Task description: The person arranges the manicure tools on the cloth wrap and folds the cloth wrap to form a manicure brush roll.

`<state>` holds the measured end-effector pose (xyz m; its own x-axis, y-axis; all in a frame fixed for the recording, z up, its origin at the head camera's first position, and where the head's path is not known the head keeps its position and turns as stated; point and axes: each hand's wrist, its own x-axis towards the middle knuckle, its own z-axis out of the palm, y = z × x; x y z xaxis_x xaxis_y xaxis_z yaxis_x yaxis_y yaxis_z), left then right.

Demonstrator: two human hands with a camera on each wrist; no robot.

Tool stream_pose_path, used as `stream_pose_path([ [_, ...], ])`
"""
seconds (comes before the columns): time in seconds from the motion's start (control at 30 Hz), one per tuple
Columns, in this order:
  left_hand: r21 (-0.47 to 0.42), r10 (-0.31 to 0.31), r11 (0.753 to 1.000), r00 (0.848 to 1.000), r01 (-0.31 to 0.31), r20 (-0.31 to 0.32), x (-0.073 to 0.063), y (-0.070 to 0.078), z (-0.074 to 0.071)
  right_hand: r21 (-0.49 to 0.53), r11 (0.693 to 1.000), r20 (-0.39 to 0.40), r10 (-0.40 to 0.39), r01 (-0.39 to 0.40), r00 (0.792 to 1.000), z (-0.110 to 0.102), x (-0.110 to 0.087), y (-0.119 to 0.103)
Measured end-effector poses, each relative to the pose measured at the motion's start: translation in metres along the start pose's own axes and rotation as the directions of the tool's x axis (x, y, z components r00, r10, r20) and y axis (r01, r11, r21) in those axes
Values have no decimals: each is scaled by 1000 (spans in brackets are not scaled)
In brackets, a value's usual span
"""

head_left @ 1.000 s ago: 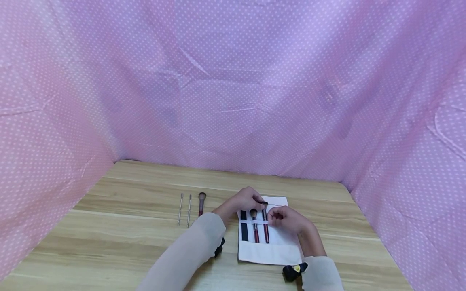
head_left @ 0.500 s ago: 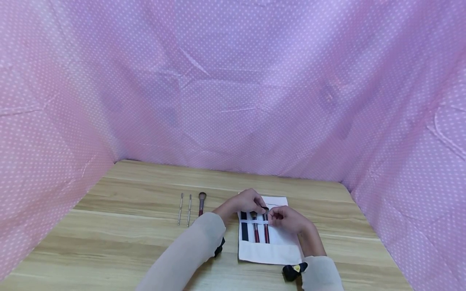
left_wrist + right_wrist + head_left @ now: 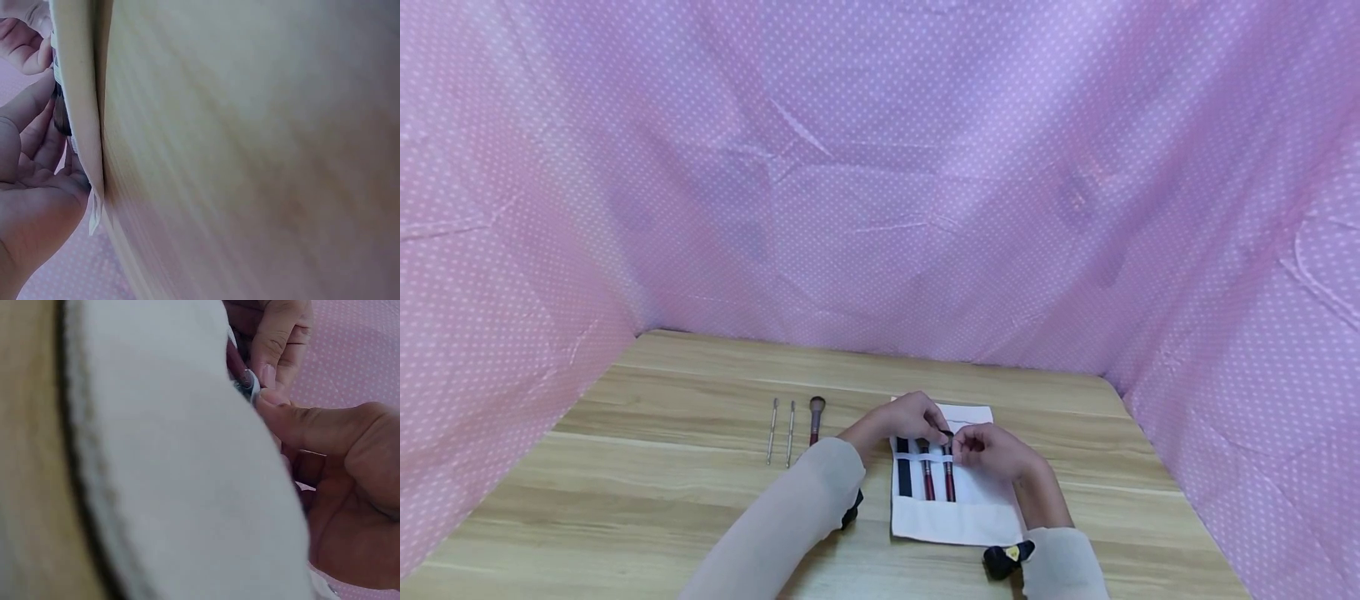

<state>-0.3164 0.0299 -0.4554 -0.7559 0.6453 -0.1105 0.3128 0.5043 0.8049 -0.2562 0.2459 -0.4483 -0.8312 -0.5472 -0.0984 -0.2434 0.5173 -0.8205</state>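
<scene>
One red-handled brush (image 3: pixel 950 482) on a white roll (image 3: pixel 955 522), 5 o'clock (head view), is pinched near its tip by the left hand (image 3: pixel 916 416), shifted toward 5 o'clock since one second earlier; dark bristles (image 3: pixel 61 120) show at 9 o'clock (left wrist); the right hand (image 3: pixel 350 459) pinches an elastic band (image 3: pixel 255 385), 1 o'clock (right wrist).

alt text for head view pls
A person's left hand pinches a brush; the right hand holds the strap of a white cloth holder carrying another brush. At left, two metal sticks and a third brush lie on the table.
</scene>
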Motion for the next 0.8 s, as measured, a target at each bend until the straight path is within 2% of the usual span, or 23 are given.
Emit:
stream_pose_path([
  [0.1,-1,-1,1000,1000,1,-1,-1,1,0,1,1000,-12,2,-2,1000,-3,-2,-1],
  [0.33,8,25,1000,1000,-25,-12,-1,1,0,-106,992,-83,55,-64,995,-9,-9,-8],
  [0.53,-23,22,999,996,-24,-82,-4,-1,-5,-158,984,-108,69,-86,992,-12,-15,-10],
  [0.63,-37,20,999,993,-25,-120,-7,-4,-11,-155,984,-102,78,-93,992,-12,-16,-9],
  [0.8,-43,14,999,985,-22,-172,-15,-10,-25,-116,982,-99,136,-148,986,-12,-17,-7],
])
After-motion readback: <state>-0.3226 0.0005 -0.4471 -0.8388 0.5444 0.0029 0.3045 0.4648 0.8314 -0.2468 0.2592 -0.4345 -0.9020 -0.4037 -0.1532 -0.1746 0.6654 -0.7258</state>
